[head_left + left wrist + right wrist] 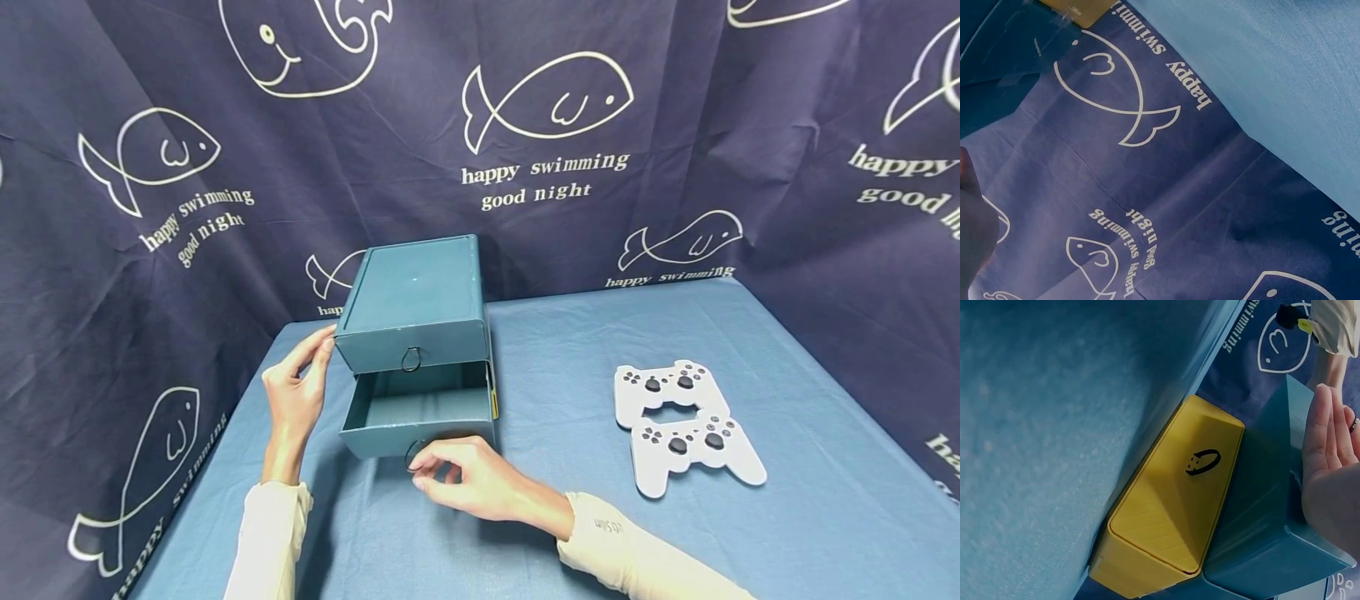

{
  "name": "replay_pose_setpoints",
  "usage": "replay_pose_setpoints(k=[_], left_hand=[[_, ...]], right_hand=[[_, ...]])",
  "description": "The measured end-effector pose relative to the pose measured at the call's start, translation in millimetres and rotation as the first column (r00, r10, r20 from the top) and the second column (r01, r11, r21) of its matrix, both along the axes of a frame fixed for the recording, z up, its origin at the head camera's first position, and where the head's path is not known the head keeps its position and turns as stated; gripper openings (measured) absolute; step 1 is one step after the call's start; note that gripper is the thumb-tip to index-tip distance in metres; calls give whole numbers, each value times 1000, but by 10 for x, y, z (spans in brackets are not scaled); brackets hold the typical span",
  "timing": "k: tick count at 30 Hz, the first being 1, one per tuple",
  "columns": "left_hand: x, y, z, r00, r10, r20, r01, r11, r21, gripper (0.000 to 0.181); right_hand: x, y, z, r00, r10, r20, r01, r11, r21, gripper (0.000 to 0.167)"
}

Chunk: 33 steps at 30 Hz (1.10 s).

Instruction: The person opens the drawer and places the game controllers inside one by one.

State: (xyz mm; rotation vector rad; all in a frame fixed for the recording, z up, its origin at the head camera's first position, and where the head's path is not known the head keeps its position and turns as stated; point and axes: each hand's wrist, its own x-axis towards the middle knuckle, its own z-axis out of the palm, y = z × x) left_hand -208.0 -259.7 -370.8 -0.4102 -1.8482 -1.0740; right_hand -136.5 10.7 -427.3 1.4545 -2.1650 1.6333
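A teal cabinet [420, 283] with small drawers stands on the table. Its middle drawer [420, 408] is pulled out, and the inside floor shows. My right hand [480, 475] pinches the black ring pull [414, 453] on that drawer's front, thumb and forefinger together. In the right wrist view the hand [1335, 481] is beside the teal drawer [1260, 506], with a yellow drawer [1172, 494] beneath it, closed. My left hand [300, 383] touches the cabinet's upper left front corner with its fingertips. Only part of that hand [975, 231] shows in the left wrist view.
Two white game controllers [663, 387] lie on the blue table cloth [555, 375] to the right, one partly overlapping the other. A dark blue curtain [555, 242] with fish drawings hangs behind and at the sides. The top drawer [375, 350] is closed.
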Motion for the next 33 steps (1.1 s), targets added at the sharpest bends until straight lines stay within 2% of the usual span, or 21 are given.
replay_pose_setpoints(k=[6, 16, 29, 33], left_hand=[[0, 9, -8, 1000, 9, 3, -9, 1000, -3, 18], [-16, -15, -10, 1000, -13, -12, 12, 1000, -4, 20], [-22, -22, -29, 1000, 4, -21, -4, 1000, -15, 17], [-22, -27, -24, 1000, 3, -20, -3, 1000, -19, 18]], right_hand=[[31, 2, -16, 999, 15, -36, -15, 1000, -17, 15], [92, 43, -13, 998, 14, -65, -14, 1000, -1, 18], [155, 60, -32, 998, 59, -2, -59, 998, 2, 18], [168, 60, -37, 998, 63, -9, -63, 998, -2, 19]])
